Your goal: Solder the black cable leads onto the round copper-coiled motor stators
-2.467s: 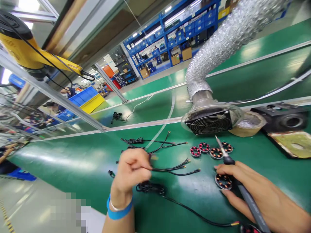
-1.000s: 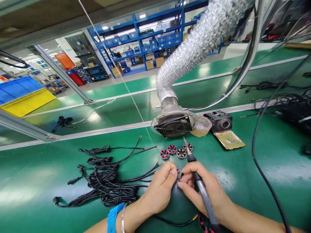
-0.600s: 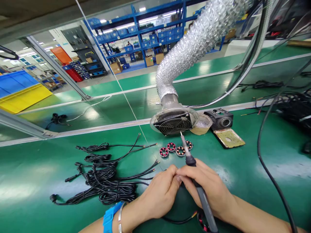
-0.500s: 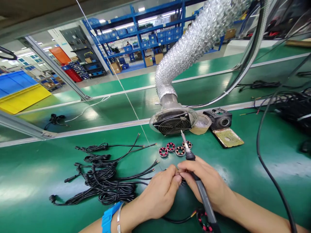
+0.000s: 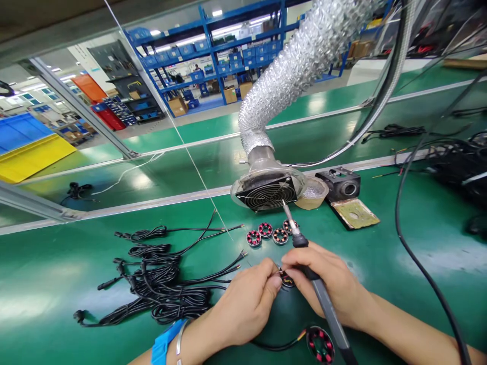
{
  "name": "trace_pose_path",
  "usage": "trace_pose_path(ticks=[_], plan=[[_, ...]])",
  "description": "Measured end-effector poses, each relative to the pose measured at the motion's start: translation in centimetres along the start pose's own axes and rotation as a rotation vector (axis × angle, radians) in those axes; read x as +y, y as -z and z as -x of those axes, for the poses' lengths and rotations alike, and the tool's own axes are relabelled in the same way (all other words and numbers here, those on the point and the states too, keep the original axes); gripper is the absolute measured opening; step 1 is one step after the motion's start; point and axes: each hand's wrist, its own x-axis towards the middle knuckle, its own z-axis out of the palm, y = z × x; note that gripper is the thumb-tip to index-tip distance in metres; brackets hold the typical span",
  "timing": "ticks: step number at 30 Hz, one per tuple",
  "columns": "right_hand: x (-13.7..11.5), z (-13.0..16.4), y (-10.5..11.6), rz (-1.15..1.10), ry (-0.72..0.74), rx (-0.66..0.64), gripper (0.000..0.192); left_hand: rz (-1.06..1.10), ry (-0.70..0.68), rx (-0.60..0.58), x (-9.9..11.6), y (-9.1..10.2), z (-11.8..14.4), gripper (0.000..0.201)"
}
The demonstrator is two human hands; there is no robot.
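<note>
My left hand (image 5: pixel 245 299) is closed, thumb and forefinger pinching a thin wire (image 5: pixel 280 272). Held in my right hand (image 5: pixel 337 286) is a soldering iron (image 5: pixel 323 296), its tip pointing up and away; the thumb and forefinger of that hand also meet the wire's other end. Partly hidden behind the fingertips lies a small ring-shaped motor stator (image 5: pixel 288 280). Nearer me, a stator with red windings (image 5: pixel 320 345) is joined to a black cable (image 5: pixel 279 348). Several more stators (image 5: pixel 265 230) sit in a group beyond my hands.
Bundled black cables (image 5: pixel 167 284) lie on the green bench at left. A fume extractor (image 5: pixel 266 195) with a foil duct stands ahead. To its right are a tub (image 5: pixel 314 195) and a soldering stand with a sponge (image 5: pixel 353 214). A black cord (image 5: pixel 409 243) hangs at right.
The view has shifted slightly, and the whole scene sits a little further left. My hands have parted slightly, showing more of the stator behind them. The near stator is more fully visible.
</note>
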Motion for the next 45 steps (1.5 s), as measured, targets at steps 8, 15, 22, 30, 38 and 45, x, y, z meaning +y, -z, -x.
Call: trace_pose_path(ticks=[8, 15, 22, 30, 38, 45], plan=[[0.8, 0.2, 0.4, 0.002, -0.008, -0.036, 0.029, 0.095, 0.029, 0.015, -0.1, 0.4, -0.4, 0.023], [0.7, 0.2, 0.6, -0.004, -0.021, -0.058, 0.025, 0.417, 0.076, -0.065, -1.9, -0.4, -0.8, 0.030], [1.0, 0.2, 0.5, -0.015, -0.003, -0.073, 0.026, 0.581, 0.099, -0.091, -2.4, -0.6, -1.0, 0.036], [0.9, 0.4, -0.3, -0.016, 0.047, -0.035, 0.032, 0.735, 0.183, -0.115, -1.7, -0.4, -1.4, 0.044], [1.1, 0.3, -0.5, 0.014, -0.005, -0.019, 0.030, 0.600, 0.178, 0.100, -2.4, -0.8, -1.9, 0.030], [1.1, 0.6, -0.1, 0.051, -0.078, -0.102, 0.030, 0.544, 0.176, 0.141, -2.3, -0.6, -2.1, 0.024]])
